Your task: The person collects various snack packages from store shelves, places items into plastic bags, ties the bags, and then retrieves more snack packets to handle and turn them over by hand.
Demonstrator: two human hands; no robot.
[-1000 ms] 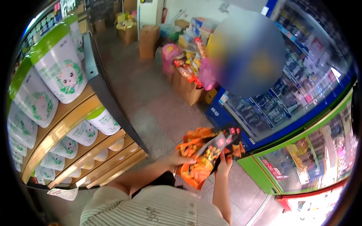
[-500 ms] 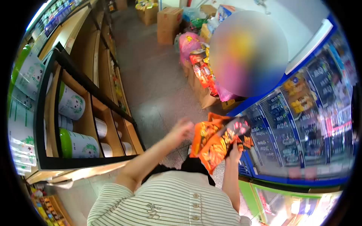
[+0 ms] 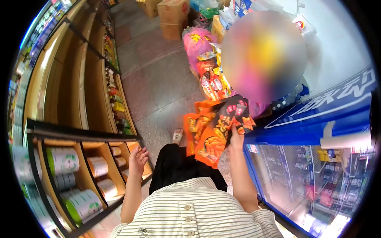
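Several snack bags (image 3: 216, 133), orange and black with pictures of fried food, are fanned out in front of my body. My right hand (image 3: 236, 141) is closed on their right edge, its fingers partly hidden by the bags. Off to the left, my left hand (image 3: 138, 158) hangs with fingers loosely apart and nothing in it. It is nearest to the low shelf unit (image 3: 93, 152) that holds white tubs with green lids.
Beyond the bags stands a carton of packaged snacks (image 3: 214, 79) beside a pink plastic bag (image 3: 198, 45). Brown boxes (image 3: 173, 18) stand farther back. A blue-framed drinks fridge (image 3: 301, 170) is on my right, long wooden shelves (image 3: 75, 75) on my left. A blurred patch hides part of the scene.
My left hand has moved away from the bags, down and to the left. My right hand keeps hold of the snack bags, and the view has turned toward the aisle.
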